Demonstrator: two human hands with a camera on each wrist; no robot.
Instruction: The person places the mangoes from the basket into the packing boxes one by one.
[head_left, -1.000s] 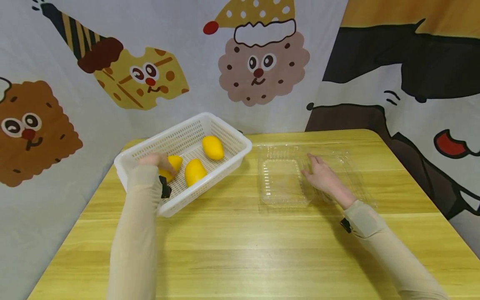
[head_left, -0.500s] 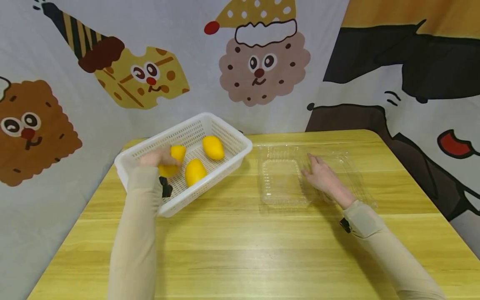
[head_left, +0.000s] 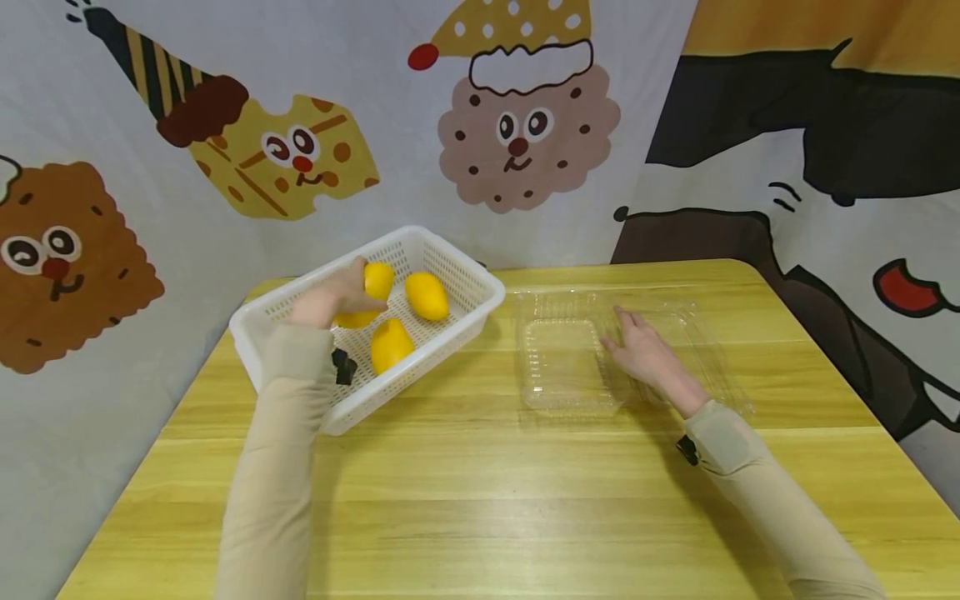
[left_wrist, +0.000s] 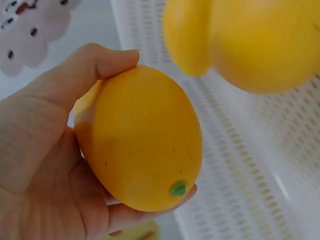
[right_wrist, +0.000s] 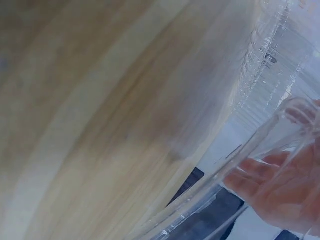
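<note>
1 yellow fruit [left_wrist: 145, 142] in left fingers [left_wrist: 125, 216]

A pale backdrop [head_left: 405, 171] printed with a cartoon cheese [head_left: 288, 183] and cookie [head_left: 528, 142] stands behind the wood-grain table [head_left: 510, 517]. Soft light brightens its surface.

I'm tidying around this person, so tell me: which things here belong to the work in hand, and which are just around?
Likely in the work:
yellow fruit in the left hand
two other fruits
white basket
clear plastic container at the right hand

Apparently just setting:
wooden table
cartoon-print cloth behind
</note>
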